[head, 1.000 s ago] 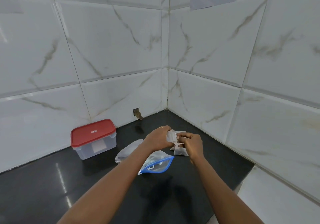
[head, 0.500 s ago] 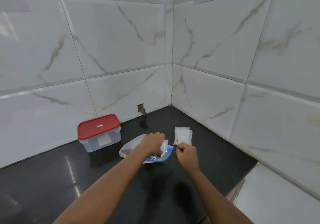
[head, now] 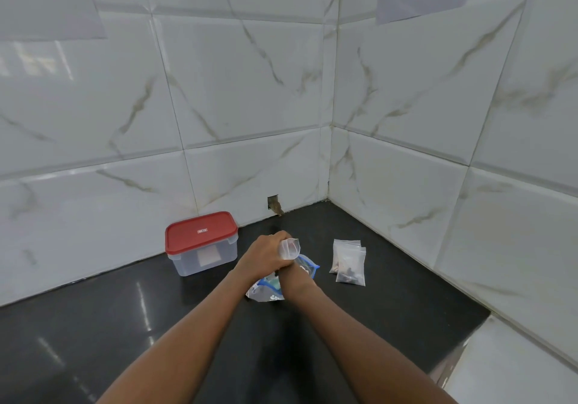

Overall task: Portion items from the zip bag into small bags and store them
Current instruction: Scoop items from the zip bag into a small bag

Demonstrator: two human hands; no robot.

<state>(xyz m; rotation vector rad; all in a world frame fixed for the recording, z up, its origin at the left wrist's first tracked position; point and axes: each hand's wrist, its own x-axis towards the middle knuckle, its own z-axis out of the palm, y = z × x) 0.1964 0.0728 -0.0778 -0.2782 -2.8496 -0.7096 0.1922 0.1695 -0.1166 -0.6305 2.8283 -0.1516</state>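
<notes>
Left of the zip bag and well apart from it, a clear box (head: 201,255) with a red lid (head: 201,231) stands close to the back wall (head: 219,106). The lid is on.

The left hand (head: 264,255) hovers just above the zip bag's left part. It is clenched round a small bag (head: 290,249), whose open mouth sticks out of the fist, turned up and to the right. This bag is clear, and I cannot tell whether anything is in it.

The zip bag (head: 308,266) lies on the black desk (head: 391,325) under both hands. It is clear plastic with a blue edge and blue print, crumpled, and only partly in view. The right hand (head: 294,277) reaches into or onto it from the near side, its wrist touching the left hand. Its fingers are hidden, so I cannot tell whether they grasp anything.

Right of the zip bag, near but apart from it, filled bags (head: 348,266) lie flat and overlapping, clear with dark bits gathered at their near ends.

The two tiled walls meet behind the zip bag. Bare glossy desk spreads to its near left and its right. Farther right and nearer the person, the desk ends at a straight edge against a white tiled surface (head: 516,372).
</notes>
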